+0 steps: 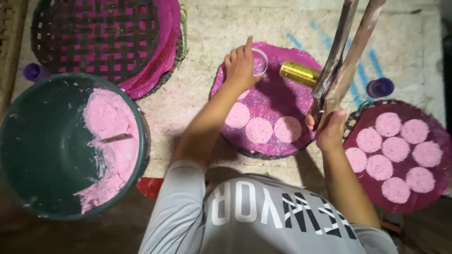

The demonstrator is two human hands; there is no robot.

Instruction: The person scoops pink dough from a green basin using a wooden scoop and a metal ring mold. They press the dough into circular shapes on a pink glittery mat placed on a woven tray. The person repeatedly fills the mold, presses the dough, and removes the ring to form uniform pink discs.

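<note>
Pink batter fills one side of the dark green bucket at our left, a utensil handle sticking out of the mass. Seen from above, we kneel over a round magenta mat laid on a woven tray in the middle of the pale, speckled floor. Our left hand has its grip clamped around a small clear cup, held at the far edge of that mat with the forefinger raised. Three pale pink discs lie in a curved row along the mat's near edge. Our right hand has its grip closed on the lower end of two long flat sticks, which rise tilted toward the top of the view. A gold-coloured cylinder lies on its side on the mat, just beside the sticks. At our right, a second mat, darker red, carries nine pink discs packed close. A stack of magenta mats under a dark lattice tray sits at the upper left, and a purple cap rests on the floor beyond the right-hand mat.
</note>
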